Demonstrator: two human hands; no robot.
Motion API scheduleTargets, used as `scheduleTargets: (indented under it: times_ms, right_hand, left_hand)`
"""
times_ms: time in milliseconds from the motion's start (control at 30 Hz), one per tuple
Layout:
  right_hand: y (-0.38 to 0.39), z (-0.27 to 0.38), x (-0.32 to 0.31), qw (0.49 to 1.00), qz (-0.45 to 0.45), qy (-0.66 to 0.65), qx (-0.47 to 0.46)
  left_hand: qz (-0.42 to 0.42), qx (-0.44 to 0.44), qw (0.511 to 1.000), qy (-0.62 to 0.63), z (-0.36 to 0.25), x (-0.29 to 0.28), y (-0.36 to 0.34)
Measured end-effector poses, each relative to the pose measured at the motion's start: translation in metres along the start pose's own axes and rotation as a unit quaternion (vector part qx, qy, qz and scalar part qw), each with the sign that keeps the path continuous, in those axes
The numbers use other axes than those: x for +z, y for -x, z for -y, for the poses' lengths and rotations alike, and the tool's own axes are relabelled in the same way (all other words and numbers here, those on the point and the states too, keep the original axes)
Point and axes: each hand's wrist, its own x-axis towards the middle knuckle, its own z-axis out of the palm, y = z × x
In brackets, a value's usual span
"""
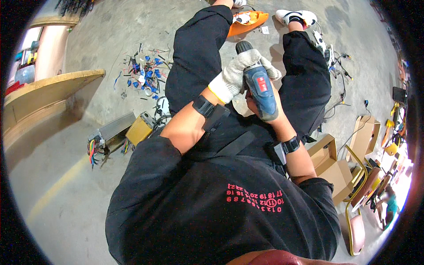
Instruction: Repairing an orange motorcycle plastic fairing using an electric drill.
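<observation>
I hold a blue and black cordless drill with red markings upright between my legs. My left hand, in a white knit glove with a yellow cuff, is closed around its front end just below the black chuck. My bare right hand is wrapped around the drill from below, mostly hidden by the tool's body. Beyond the drill, between my feet, lies an orange plastic shell with white parts in it.
Small blue connectors and wire scraps litter the floor left. Nearer are metal boxes with wires and a wooden shelf edge. At right lie white parts with cables, open cardboard boxes and gold-framed chairs.
</observation>
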Motion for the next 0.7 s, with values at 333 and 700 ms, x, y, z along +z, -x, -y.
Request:
scheduleTargets:
  times_ms: [333,700]
  right_hand:
    - [-0.006,-0.058,0.004,0.923,0.002,-0.379,0.064]
    - [0.0,-0.041,0.008,0.891,-0.061,-0.443,0.082]
  left_hand:
    - [-0.094,-0.008,0.986,-0.134,0.0,0.015,-0.006]
    - [-0.097,-0.043,0.986,-0.13,0.006,0.01,-0.002]
